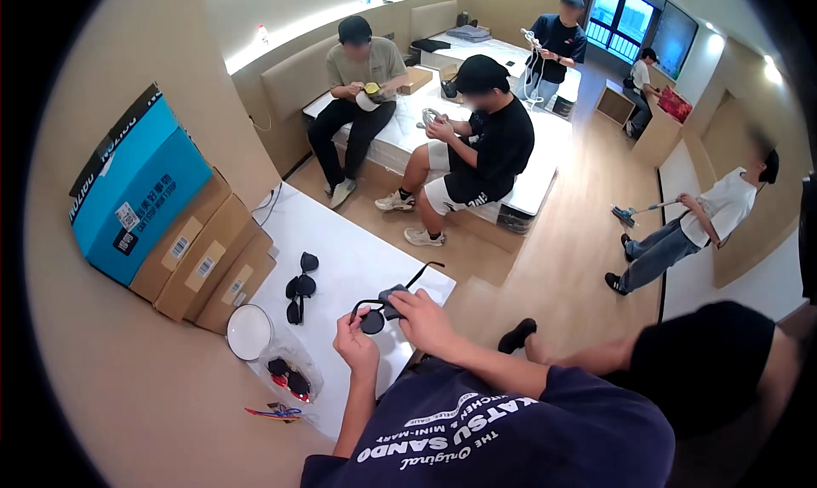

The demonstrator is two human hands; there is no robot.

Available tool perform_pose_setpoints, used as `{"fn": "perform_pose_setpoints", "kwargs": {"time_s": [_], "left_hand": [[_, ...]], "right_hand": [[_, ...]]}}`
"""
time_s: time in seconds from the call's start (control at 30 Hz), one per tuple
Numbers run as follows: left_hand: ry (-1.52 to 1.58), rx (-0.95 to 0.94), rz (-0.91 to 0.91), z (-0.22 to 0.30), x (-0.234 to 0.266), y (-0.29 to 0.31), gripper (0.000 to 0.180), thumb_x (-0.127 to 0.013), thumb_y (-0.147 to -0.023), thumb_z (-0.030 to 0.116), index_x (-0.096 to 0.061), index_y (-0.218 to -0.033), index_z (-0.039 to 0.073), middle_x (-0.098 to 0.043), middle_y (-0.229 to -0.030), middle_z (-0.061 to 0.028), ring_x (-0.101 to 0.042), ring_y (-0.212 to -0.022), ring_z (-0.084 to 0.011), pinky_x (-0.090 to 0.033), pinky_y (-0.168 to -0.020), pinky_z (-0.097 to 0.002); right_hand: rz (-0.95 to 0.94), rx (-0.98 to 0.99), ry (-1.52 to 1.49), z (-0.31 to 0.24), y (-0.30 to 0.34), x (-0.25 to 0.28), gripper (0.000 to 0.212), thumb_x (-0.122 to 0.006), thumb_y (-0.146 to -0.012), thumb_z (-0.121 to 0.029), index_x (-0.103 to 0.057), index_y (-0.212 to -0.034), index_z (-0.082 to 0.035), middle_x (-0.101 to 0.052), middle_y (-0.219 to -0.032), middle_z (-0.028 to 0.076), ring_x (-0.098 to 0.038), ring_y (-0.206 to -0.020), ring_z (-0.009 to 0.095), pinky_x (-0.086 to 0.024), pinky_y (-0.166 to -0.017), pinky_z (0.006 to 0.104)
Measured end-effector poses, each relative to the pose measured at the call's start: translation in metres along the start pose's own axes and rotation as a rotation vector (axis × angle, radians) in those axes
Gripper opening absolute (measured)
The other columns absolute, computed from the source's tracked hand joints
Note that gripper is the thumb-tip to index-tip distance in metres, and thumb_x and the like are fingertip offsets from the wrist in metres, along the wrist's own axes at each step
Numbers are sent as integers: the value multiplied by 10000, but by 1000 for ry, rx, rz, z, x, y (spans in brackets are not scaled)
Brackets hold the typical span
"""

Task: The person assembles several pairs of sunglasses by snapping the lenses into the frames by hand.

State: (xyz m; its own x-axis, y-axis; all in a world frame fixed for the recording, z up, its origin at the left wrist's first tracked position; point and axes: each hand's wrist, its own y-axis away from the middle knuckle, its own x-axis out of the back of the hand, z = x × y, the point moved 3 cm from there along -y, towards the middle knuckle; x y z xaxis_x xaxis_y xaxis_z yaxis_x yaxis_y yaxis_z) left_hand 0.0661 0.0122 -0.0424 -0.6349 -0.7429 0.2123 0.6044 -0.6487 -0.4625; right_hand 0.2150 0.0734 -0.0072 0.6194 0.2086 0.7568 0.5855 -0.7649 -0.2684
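Above the front edge of a white table (340, 233), my left hand (356, 349) grips black sunglasses (372, 322) by one side of the frame. Their far arm sticks out unfolded toward the right. My right hand (423, 320) is closed on a grey cloth (392, 301), which is pressed over the other lens and hides it. To the left on the tabletop lie more dark sunglasses (305, 285), grouped close together. A clear plastic bag (274, 349) with dark and red eyewear in it rests nearer to me.
Brown cardboard boxes (208, 262) and a blue box (157, 199) are stacked at the left wall. Beside them is a round white dish (249, 332). Thin coloured sticks (274, 414) lie nearby. Other people sit on a bed (545, 143) or stand beyond; one holds a mop (625, 215).
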Motion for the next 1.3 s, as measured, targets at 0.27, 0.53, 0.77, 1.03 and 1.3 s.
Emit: {"fn": "perform_pose_setpoints", "kwargs": {"time_s": [0.27,0.53,0.77,1.03,1.3], "left_hand": [[123,59,126,-13,16,-7,214,-410,-1002,75,-585,-943,-33,-705,-862,-128,-678,-785,-196,-524,-763,-296],[41,26,-48,-4,8,-14,231,-406,-1003,81,-584,-921,-42,-713,-856,-125,-674,-769,-184,-526,-765,-292],[50,88,106,-17,23,-16,185,-432,-979,42,-584,-916,-42,-711,-839,-127,-687,-755,-210,-534,-743,-307],[1,56,152,-13,23,-17,172,-439,-950,10,-592,-886,-33,-701,-816,-134,-674,-718,-221,-534,-713,-309],[-35,-13,-12,-30,18,-19,236,-411,-886,15,-635,-859,-53,-642,-797,-130,-639,-750,-215,-524,-741,-323]], "right_hand": [[-65,96,-79,-3,6,-16,527,-593,-738,-33,-571,-1264,-22,-575,-1289,112,-539,-933,323,-504,-852,401],[0,78,-20,2,-7,-9,493,-599,-751,-24,-562,-1242,9,-573,-1251,137,-537,-980,332,-501,-865,400],[-93,140,-54,-6,-6,-16,495,-609,-747,-36,-572,-1239,5,-574,-1271,122,-538,-981,314,-505,-871,391],[-142,123,99,-10,-10,-9,521,-624,-743,-59,-573,-1260,-28,-557,-1316,78,-540,-998,283,-516,-855,366],[-113,138,56,4,-12,-28,391,-564,-753,-53,-591,-1142,-16,-591,-1087,105,-555,-1005,307,-529,-815,387]]}}
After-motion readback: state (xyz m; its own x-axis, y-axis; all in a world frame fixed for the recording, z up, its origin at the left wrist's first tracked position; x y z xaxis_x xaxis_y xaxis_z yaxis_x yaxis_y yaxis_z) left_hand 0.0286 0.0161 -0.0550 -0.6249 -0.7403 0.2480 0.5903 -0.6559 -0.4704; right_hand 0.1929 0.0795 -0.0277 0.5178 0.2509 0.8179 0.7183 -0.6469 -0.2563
